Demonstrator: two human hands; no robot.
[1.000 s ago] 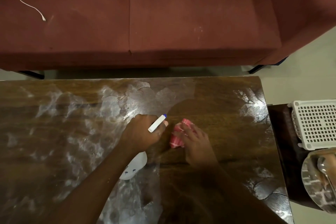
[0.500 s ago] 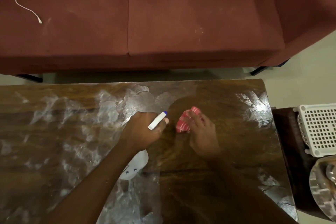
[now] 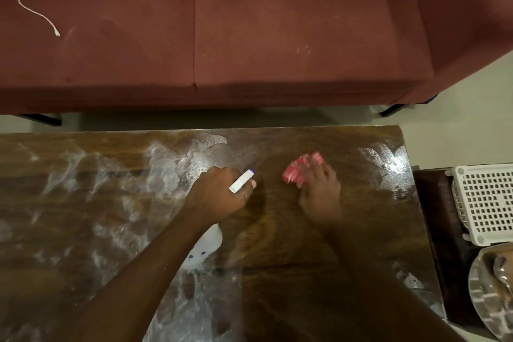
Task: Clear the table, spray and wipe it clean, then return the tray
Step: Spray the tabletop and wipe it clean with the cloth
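Dark wood table (image 3: 361, 230) fills the lower half of the view, filmed with white spray streaks on its left and far right and bare in the middle.

Left hand (image 3: 219, 194) grips the neck of a white bottle (image 3: 204, 248), fingers curled round it. The nozzle (image 3: 242, 181) points up and right, and the body hangs under the forearm. Held this way the bottle looks parked rather than aimed, probably kept in hand so more spray can follow without setting it down.

Right hand (image 3: 319, 194) lies fingers-forward on a bunched pink cloth (image 3: 298, 172), pressing it to the wood with fairly straight fingers; blur hides the finer detail. The cloth sits at the far edge of the cleared patch, which suggests the wiping is working outward from the middle toward the streaks.

Off the table's right end stands a low dark stand (image 3: 433, 216) carrying a white basket (image 3: 485, 203) and a round metal tray (image 3: 483, 294), apparently set aside there so the top could be cleaned. The tray's return is not yet due, since much of the film remains.

Beyond the table is a maroon sofa (image 3: 249, 36) with a white cable (image 3: 25, 0) on its left seat.
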